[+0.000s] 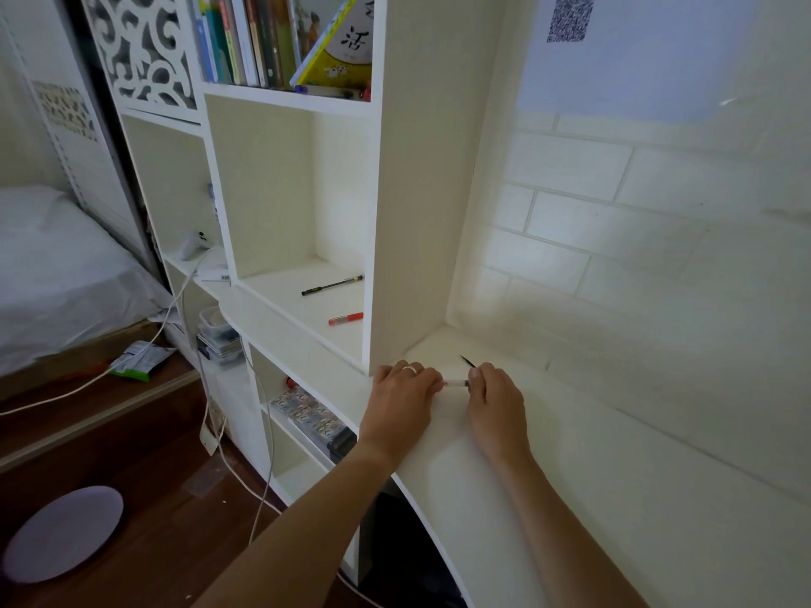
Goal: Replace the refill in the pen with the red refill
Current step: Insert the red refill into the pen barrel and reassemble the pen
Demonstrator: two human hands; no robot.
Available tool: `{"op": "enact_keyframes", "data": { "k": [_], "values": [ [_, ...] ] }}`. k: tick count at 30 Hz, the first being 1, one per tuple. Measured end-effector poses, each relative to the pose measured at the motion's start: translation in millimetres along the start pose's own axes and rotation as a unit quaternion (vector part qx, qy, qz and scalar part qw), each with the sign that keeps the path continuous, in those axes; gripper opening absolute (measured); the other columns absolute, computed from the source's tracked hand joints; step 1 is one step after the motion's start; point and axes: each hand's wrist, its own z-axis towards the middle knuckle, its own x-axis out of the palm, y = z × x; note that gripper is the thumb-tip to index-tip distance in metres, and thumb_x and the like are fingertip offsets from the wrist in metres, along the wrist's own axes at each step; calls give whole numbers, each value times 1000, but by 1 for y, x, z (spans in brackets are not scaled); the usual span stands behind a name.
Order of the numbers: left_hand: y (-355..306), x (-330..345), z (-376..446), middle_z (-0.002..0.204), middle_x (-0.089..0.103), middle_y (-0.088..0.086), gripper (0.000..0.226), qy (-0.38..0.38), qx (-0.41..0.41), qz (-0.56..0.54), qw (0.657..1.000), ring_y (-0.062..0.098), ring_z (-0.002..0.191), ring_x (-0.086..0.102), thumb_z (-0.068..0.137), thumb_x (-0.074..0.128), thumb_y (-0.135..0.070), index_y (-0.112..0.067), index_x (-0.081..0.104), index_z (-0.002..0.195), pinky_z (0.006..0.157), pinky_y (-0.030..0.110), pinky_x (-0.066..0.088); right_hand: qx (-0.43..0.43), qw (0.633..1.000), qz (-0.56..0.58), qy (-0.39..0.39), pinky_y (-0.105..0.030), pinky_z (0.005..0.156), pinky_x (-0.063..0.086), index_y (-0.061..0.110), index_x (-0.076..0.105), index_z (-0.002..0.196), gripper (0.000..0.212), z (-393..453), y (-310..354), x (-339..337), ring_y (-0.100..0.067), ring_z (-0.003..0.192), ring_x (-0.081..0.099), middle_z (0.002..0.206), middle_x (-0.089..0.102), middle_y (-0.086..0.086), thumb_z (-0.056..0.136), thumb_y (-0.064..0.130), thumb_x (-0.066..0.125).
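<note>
Holding: I have both hands low over the white table (504, 471), backs up, with a pen pinched between them.
Left hand: my left hand (406, 399) is curled closed around one end of the clear pen barrel (456, 383); a ring sits on one finger. I judge it is there to keep the barrel from turning.
Right hand: my right hand (498, 401) is closed on the other end, fingertips (475, 376) bunched at the joint. A thin dark tip (468, 362) pokes out beyond them; I cannot tell whether it is the pen's point or the old refill coming free.
Why this grip: two hands on opposite ends, close together, reads to me as unscrewing or pulling the pen apart, so I judge the task is at an early step.
Pen look: only a short pale, see-through stretch shows between the hands; the rest is hidden by fingers.
Red item: on the open shelf (307, 300) just beyond and left of my hands lies a short red piece (346, 319), well apart from the pen. It looks like a red cap or the red refill; too small to be sure.
Black pen: farther back on the same shelf lies a black pen (332, 285), untouched.
Farthest: books (263, 37) stand on the upper shelf, and a printed code square (570, 17) is on the wall.
</note>
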Motion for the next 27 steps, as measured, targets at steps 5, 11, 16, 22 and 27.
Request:
{"op": "enact_keyframes", "data": {
  "k": [5, 11, 16, 22, 27],
  "values": [
    [0, -3, -1, 91, 71, 0, 20, -14, -11, -28, 999, 19, 91, 58, 95, 57, -12, -19, 75, 100, 86, 32, 39, -2, 1000, -9, 24, -31, 63, 37, 14, 54, 75, 35, 0, -1, 0, -21, 70, 56, 70, 58, 0, 105, 25, 39],
    [-2, -6, -2, 80, 64, -2, 16, -19, -27, -7, 999, 19, 84, 52, 83, 63, -1, -17, 67, 84, 79, 32, 39, -2, 998, -36, 52, -28, 52, 32, 25, 38, 60, 44, -2, 3, -2, -19, 61, 47, 56, 45, 5, 104, 27, 38],
    [-3, -6, -2, 80, 63, -5, 17, -23, -37, -10, 999, 16, 83, 50, 84, 67, -4, -20, 66, 85, 81, 31, 39, -8, 999, -17, 27, -31, 58, 36, 23, 46, 66, 38, -2, 3, 1, -18, 67, 52, 67, 52, 6, 104, 26, 39],
    [-1, -5, -3, 104, 66, -4, 18, -46, -47, -51, 997, 16, 105, 54, 89, 68, -13, -22, 68, 104, 94, 23, 33, -121, 988, 29, 88, -10, 78, 44, 27, 68, 105, 20, -5, 5, 0, 0, 92, 61, 98, 68, 15, 101, 23, 49],
    [-1, -4, -2, 127, 53, 8, 41, -39, -142, -3, 989, 26, 121, 43, 87, 57, -7, -15, 50, 127, 105, 39, 38, -27, 999, 25, -26, -18, 65, 35, 13, 64, 98, 17, -2, -1, -2, -19, 85, 59, 95, 60, -2, 100, 10, 48]
  ]
}}
